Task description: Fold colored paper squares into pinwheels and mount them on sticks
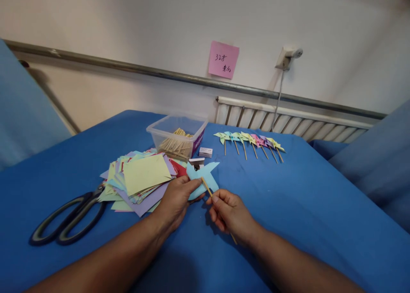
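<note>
Between my hands is a light blue paper pinwheel (209, 170), its blades spread out. My left hand (178, 195) is closed on it, with the thumb lying over its middle and the other fingers mostly behind the paper. A thin wooden stick (206, 187) slants across the pinwheel, its upper end by my left thumb. My right hand (229, 214) pinches this stick, and its lower end sticks out below my palm. Just behind the pinwheel sits a small open box (197, 161) with dark bits in it, partly hidden by the paper.
A pile of coloured paper squares (147, 173) lies on the left, beside large dark-handled scissors (72, 218). Behind are a clear plastic box (174, 133) of wooden sticks and a small white box (205, 152). Several finished pinwheels (248, 139) lie in a row on the blue cloth (288, 224).
</note>
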Motion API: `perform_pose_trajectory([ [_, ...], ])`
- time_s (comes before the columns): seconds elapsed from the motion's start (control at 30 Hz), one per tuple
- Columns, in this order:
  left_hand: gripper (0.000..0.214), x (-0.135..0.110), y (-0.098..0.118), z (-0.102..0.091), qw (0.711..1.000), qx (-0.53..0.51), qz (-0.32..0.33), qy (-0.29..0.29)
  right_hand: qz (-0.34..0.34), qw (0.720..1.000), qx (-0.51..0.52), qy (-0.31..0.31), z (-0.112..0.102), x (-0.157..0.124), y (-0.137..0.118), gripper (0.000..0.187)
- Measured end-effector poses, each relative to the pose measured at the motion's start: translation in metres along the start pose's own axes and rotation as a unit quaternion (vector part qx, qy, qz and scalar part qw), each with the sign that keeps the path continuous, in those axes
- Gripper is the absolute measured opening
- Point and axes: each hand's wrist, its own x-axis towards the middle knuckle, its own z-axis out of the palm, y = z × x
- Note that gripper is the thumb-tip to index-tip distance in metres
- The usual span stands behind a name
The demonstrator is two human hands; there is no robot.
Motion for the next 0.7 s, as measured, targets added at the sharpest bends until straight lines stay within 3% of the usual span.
perform_pose_trajectory([
  [0.43,0.020,0.0003,0.0032,-0.0001,1.000,0.004,-0.004,0.027,-0.010,1.000,-0.013,0.018,0.0023,-0.0018,-0.0024,0.045],
  [0.7,0.021,-0.0003,0.0005,-0.0012,1.000,0.008,-0.001,-0.004,0.003,1.000,-0.019,0.008,0.0007,-0.0009,-0.0013,0.042],
])
